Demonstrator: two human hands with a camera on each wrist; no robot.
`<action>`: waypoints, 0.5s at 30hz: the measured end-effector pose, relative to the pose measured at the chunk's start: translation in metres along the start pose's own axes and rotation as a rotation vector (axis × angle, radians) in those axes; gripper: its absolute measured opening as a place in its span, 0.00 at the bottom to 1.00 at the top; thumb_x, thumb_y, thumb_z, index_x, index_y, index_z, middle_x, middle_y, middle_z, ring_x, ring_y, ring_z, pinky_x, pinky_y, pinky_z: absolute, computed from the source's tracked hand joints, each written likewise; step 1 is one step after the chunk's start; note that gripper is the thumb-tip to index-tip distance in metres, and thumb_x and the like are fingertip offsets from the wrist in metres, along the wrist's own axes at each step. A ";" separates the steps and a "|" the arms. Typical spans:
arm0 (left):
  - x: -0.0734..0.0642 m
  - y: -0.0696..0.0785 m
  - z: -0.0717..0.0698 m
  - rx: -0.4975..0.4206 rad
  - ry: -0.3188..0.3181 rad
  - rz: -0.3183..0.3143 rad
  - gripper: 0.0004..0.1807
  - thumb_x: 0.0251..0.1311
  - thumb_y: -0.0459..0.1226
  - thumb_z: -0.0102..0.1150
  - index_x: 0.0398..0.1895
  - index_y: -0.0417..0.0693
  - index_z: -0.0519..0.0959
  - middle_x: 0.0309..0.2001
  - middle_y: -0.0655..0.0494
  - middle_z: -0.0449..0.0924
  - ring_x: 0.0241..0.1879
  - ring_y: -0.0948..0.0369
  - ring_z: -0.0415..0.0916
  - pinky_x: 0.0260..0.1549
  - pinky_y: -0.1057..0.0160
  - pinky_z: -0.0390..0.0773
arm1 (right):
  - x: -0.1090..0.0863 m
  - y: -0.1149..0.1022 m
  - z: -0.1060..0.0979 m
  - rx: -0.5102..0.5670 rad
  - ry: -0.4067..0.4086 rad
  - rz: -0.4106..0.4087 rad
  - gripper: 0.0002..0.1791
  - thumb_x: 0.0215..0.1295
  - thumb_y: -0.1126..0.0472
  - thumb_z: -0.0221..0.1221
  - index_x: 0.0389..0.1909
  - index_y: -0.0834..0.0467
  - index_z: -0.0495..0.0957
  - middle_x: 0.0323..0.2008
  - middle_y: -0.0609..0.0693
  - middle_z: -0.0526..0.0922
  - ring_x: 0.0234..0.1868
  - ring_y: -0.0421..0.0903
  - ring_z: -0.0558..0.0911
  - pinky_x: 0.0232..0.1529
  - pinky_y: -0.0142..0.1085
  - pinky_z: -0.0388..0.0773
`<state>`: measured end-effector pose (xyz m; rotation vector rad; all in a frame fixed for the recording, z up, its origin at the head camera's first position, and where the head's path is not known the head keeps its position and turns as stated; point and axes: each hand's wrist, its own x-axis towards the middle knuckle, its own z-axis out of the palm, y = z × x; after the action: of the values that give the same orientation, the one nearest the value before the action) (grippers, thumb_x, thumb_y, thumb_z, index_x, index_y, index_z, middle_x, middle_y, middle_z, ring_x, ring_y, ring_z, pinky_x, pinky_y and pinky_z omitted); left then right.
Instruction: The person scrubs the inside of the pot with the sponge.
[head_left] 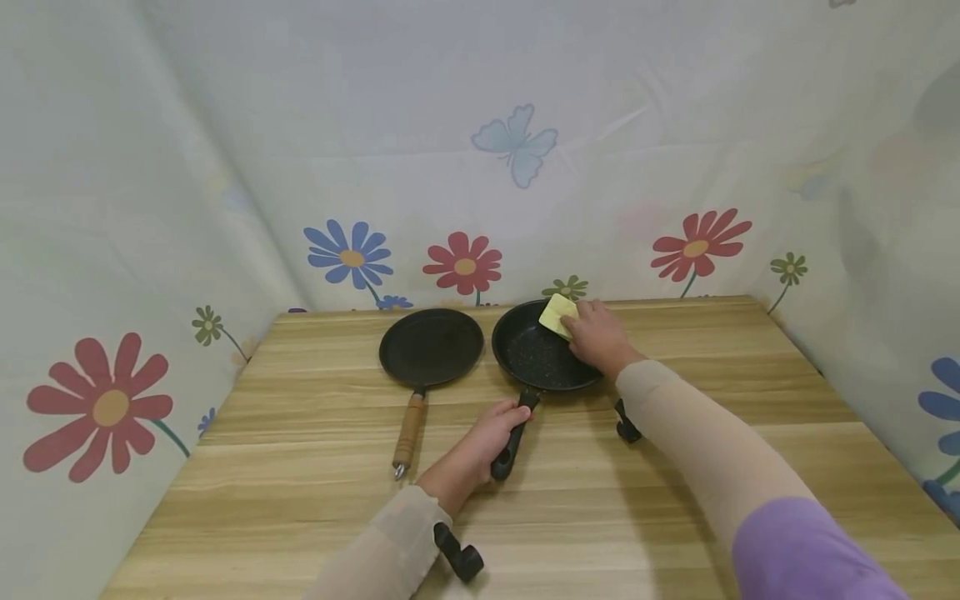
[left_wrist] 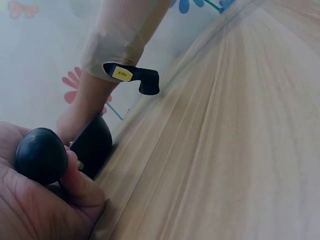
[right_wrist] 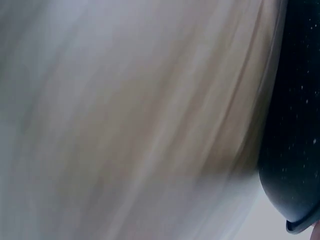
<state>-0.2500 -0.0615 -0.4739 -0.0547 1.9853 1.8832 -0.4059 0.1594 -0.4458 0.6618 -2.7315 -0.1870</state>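
A dark speckled frying pan (head_left: 525, 354) sits on the wooden table, its black handle (head_left: 512, 450) pointing toward me. My left hand (head_left: 497, 433) grips that handle near the pan; in the left wrist view the fingers of the left hand (left_wrist: 45, 200) wrap round it. Over the pan's far right side, my right hand (head_left: 600, 333) holds a pale yellow sponge (head_left: 557, 315) against the inside near the rim. The right wrist view shows the speckled pan (right_wrist: 295, 125) along its right edge, with the sponge out of sight and much of the frame blurred.
To the left lies a flat black griddle pan (head_left: 431, 346) with a wooden handle (head_left: 408, 432). The wooden table (head_left: 300, 433) ends at a fabric backdrop (head_left: 412, 125) printed with flowers and a butterfly. Black camera mounts (head_left: 459, 554) stick out from both wrists.
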 end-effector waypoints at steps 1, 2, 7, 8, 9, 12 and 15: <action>0.000 0.000 -0.001 -0.003 -0.004 0.002 0.20 0.73 0.45 0.51 0.54 0.38 0.77 0.53 0.47 0.71 0.47 0.54 0.65 0.45 0.59 0.64 | 0.001 -0.001 0.000 0.002 0.005 0.005 0.21 0.61 0.59 0.65 0.55 0.57 0.81 0.52 0.64 0.77 0.51 0.62 0.75 0.54 0.53 0.75; 0.001 0.000 -0.001 -0.004 -0.007 0.004 0.20 0.73 0.45 0.51 0.54 0.38 0.77 0.51 0.48 0.71 0.45 0.55 0.65 0.44 0.60 0.64 | 0.001 -0.002 0.000 0.006 0.007 0.012 0.20 0.61 0.58 0.65 0.55 0.56 0.81 0.52 0.64 0.77 0.51 0.62 0.75 0.54 0.52 0.75; 0.001 0.000 -0.003 -0.012 -0.015 0.003 0.19 0.73 0.45 0.51 0.54 0.38 0.76 0.45 0.50 0.70 0.36 0.57 0.64 0.36 0.62 0.65 | 0.006 -0.008 0.003 0.042 -0.011 0.056 0.23 0.63 0.56 0.64 0.59 0.53 0.80 0.54 0.64 0.77 0.53 0.62 0.75 0.54 0.53 0.75; 0.001 0.000 -0.003 -0.011 -0.014 0.003 0.20 0.73 0.45 0.51 0.54 0.38 0.76 0.44 0.50 0.70 0.35 0.57 0.64 0.34 0.62 0.65 | 0.008 -0.009 0.003 0.053 -0.017 0.059 0.23 0.64 0.55 0.64 0.60 0.53 0.79 0.54 0.64 0.77 0.54 0.63 0.75 0.55 0.53 0.75; 0.001 0.000 -0.003 -0.013 -0.015 0.005 0.20 0.73 0.45 0.51 0.54 0.38 0.76 0.44 0.50 0.70 0.35 0.57 0.64 0.34 0.62 0.65 | 0.009 -0.011 0.004 0.067 -0.028 0.063 0.24 0.64 0.55 0.64 0.62 0.52 0.78 0.54 0.64 0.76 0.55 0.63 0.74 0.55 0.54 0.75; 0.001 0.000 -0.003 -0.018 -0.020 0.010 0.20 0.73 0.45 0.51 0.55 0.38 0.76 0.44 0.50 0.70 0.34 0.58 0.64 0.33 0.63 0.65 | 0.014 -0.017 0.005 0.104 -0.056 0.065 0.25 0.66 0.54 0.62 0.65 0.52 0.77 0.55 0.66 0.75 0.57 0.64 0.73 0.57 0.55 0.74; 0.001 0.001 -0.003 -0.031 -0.026 0.008 0.20 0.73 0.45 0.51 0.55 0.37 0.76 0.42 0.51 0.69 0.34 0.58 0.64 0.32 0.63 0.65 | 0.018 -0.021 0.005 0.132 -0.081 0.071 0.26 0.68 0.54 0.61 0.66 0.52 0.76 0.58 0.66 0.74 0.59 0.65 0.72 0.60 0.55 0.72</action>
<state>-0.2522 -0.0641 -0.4734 -0.0301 1.9425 1.9099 -0.4137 0.1325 -0.4498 0.6024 -2.8595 -0.0169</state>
